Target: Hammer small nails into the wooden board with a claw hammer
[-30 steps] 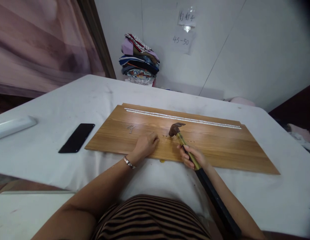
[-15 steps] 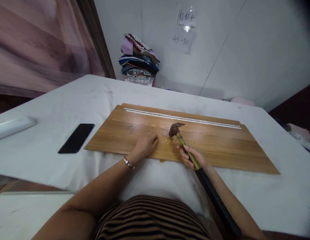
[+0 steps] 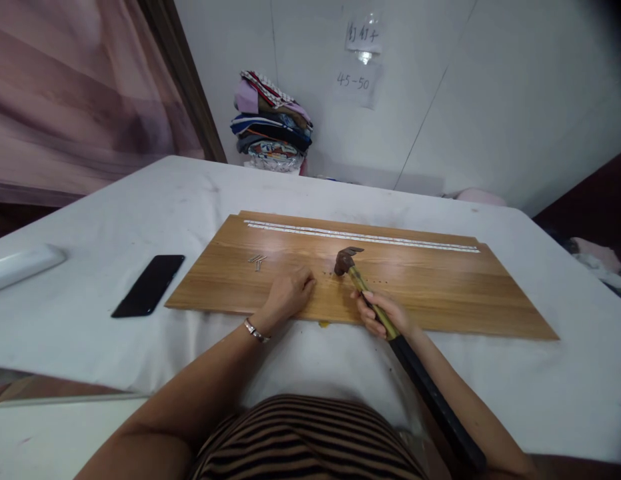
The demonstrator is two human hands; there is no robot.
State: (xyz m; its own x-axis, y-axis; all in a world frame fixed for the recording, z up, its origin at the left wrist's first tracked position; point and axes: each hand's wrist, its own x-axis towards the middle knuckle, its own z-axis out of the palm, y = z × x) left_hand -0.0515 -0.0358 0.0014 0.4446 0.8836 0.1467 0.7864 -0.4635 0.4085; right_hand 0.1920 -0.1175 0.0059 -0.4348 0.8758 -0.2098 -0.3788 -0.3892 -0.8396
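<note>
We have our right hand point(image 3: 383, 312) wrapped round the handle of a hammer point(image 3: 410, 360), its head over the middle of the wooden board point(image 3: 460, 293) that lies flat on the white counter point(image 3: 200, 193); we cannot tell whether it touches the wood. Our left hand point(image 3: 290, 291) rests on the board near the front edge, fingers curled in, and we cannot tell whether they pinch anything. A row of small dark marks point(image 3: 377, 281) runs to either side of the hammer head; holes or nail heads, we cannot say, but we judge some work done there. Several silver nails point(image 3: 257, 261) lie loose on the board's left part, so these, at least, look unused. No upright nail shows.
</note>
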